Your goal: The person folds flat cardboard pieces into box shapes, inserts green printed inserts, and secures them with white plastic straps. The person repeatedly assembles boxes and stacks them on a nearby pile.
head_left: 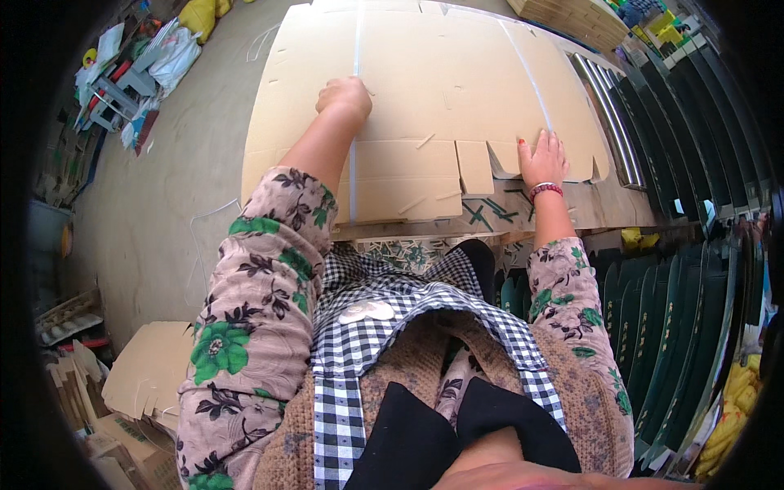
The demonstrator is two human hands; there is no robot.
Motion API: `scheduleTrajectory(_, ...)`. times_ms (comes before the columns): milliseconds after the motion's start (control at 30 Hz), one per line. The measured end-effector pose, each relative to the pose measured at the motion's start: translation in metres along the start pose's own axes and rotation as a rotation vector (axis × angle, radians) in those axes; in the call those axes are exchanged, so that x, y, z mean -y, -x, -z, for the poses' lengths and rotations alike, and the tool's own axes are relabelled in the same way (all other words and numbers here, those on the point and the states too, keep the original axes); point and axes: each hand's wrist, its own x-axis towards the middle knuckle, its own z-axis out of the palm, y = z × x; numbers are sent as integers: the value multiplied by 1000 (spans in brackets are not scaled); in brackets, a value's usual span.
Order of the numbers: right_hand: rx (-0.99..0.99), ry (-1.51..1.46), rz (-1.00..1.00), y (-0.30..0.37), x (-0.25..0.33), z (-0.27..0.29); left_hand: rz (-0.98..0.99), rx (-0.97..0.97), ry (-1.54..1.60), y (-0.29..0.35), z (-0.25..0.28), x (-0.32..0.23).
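1. From the head view, we see a broad, flat tan cardboard piece (433,98) lying on a pale wooden work surface (600,211) in front of the person, with flaps and slots along its near edge.
2. We see 2 narrow, pale straps running across it: a left strap (357,49) and a right strap (527,69).
3. We find the left hand (345,98) over the cardboard at the left strap, its fingers curled in tightly; we cannot tell whether they pinch the strap, since the back of the hand hides them.
4. We find the right hand (543,159) palm down on the cardboard near its right side, fingers extended and slightly spread, the tips by the right strap. A dark red beaded bracelet (545,189) circles its wrist.
5. We notice short tan cardboard slivers (425,140) on top of the cardboard, and dark green strips (498,211) scattered beside its near edge.
6. To the right, we see shiny metal rollers (608,114) just beside the cardboard, and rows of dark green curved panels (665,327) beyond.
7. To the left, on the grey floor (180,188), we see yellow sacks (198,18) far off and folded brown cardboard (143,376) nearer the person.
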Motion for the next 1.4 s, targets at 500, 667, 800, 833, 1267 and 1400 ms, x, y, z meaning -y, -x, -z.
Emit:
scheduleTrajectory(500,-69,-29,30,0,4,1,60,-3,52,-47,0,-4)
scheduleTrajectory(667,-7,-27,-16,2,6,14,78,26,-35,-66,3,-13)
scheduleTrajectory(800,-38,-67,-5,1,4,17,136,-8,-18,-84,0,-13)
scheduleTrajectory(833,-42,-81,4,3,3,19,168,-18,2,-86,-2,-14)
scheduleTrajectory(1267,17,-116,-26,5,4,27,-80,-49,-68,-94,11,-14)
scheduleTrajectory(1400,33,-110,-46,6,5,29,-21,-18,141,-96,7,-14)
